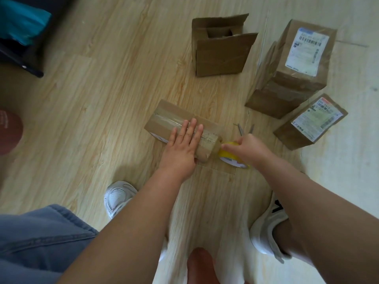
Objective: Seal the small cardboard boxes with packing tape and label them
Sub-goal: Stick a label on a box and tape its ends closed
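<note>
The left hand (182, 144) lies flat, fingers straight, pressing on the taped small brown cardboard box (164, 119) mid-floor. The right hand (248, 148) grips a yellow packing-tape roll (229, 158) at the box's near-right end. Bare pale wooden floor (102, 99) spreads leftward, while three more brown cardboard boxes (297, 64) crowd the far right.

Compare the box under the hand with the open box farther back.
The taped box lies flat, clear tape along its seam; the open box stands with flaps up, unsealed. The left hand presses on the taped box, with the right hand holding the tape roll at its end; nothing touches the open box. Both are brown cardboard on the floor.
</note>
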Demonstrator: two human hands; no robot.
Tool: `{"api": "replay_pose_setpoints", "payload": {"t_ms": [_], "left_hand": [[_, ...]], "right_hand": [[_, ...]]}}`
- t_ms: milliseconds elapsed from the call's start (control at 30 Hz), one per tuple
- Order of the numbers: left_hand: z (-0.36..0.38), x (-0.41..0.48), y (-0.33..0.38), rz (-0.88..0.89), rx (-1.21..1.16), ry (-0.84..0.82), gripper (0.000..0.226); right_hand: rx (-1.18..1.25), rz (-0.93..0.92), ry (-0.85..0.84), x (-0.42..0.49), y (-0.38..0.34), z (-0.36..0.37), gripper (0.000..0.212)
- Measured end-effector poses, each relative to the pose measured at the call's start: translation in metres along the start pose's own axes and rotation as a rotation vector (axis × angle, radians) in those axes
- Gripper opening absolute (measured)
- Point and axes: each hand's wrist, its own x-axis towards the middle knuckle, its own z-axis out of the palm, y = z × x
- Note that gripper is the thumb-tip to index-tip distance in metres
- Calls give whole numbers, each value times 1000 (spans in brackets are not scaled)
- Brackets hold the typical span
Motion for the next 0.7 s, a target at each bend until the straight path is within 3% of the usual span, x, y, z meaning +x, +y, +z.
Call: {"api": "replay_pose_setpoints", "payload": {"t_ms": [367, 500, 700], "left_hand": [[-28, 11, 28, -56, 183, -47, 91], [-37, 26, 41, 88, 307, -112, 106], [-54, 39, 39, 103, 314, -149, 127]], "right_hand": [[-9, -33, 36, 9, -2, 24, 47], [-59, -23, 5, 10, -5, 21, 46], [-50, -24, 10, 4, -11, 13, 47]]}}
